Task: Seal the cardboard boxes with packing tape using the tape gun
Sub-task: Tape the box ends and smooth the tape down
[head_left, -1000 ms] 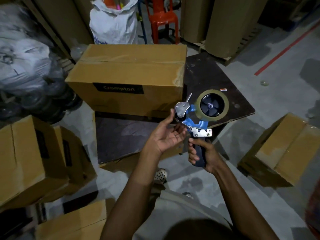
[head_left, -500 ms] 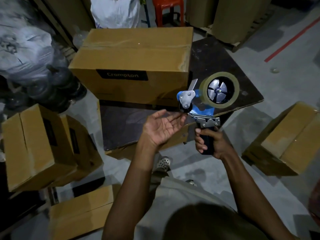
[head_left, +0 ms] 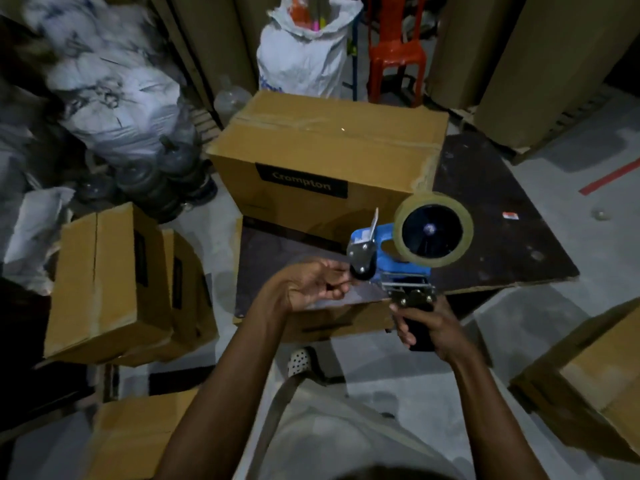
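A blue tape gun [head_left: 398, 252] with a roll of clear tape [head_left: 434, 233] is held upright in front of me. My right hand [head_left: 429, 329] is closed around its black handle. My left hand [head_left: 311, 284] is at the gun's front roller, fingers pinching the loose tape end there. Behind the gun, a large brown cardboard box [head_left: 329, 161] with a black label stands on a dark wooden board [head_left: 502, 216]; tape runs along its top seam.
Two smaller boxes [head_left: 104, 285] lean at the left, another box [head_left: 595, 382] lies at the right, one [head_left: 138, 438] at the bottom left. Plastic-wrapped bundles [head_left: 104, 91], a white sack [head_left: 304, 57], an orange chair [head_left: 394, 53] and tall cardboard sheets stand behind.
The view shifted, bringing the sack and chair back in. My left hand went from open-palmed under the roller to pinching at the tape end; the right hand kept its grip.
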